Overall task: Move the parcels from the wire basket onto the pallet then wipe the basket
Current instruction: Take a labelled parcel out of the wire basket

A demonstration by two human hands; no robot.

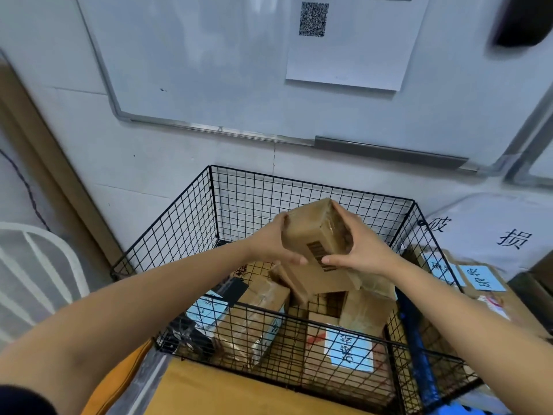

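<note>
- A brown taped parcel (321, 250) with a barcode label on its near face is held tilted above the wire basket (299, 199), its far end raised toward the wall.
- The left hand (273, 244) clasps the parcel's left side, thumb over the top edge near the far corner, fingers curled under and reaching to the barcode.
- The right hand (363, 247) grips the right side, thumb lying along the upper edge, fingertips pressed to the near face just beside the barcode.
- The two hands' fingertips nearly meet under the label; whether they touch is hard to tell through the blur.
- Below, more cardboard parcels (341, 324) lie jumbled inside the basket, several bearing blue labels (350, 348).
- A blue pole (419, 339) runs along the basket's right side.
- Outside the basket to the right sit more boxes (484, 283) with blue labels.
- A whiteboard (209, 55) with a QR-code sheet (353, 40) hangs on the wall behind.
</note>
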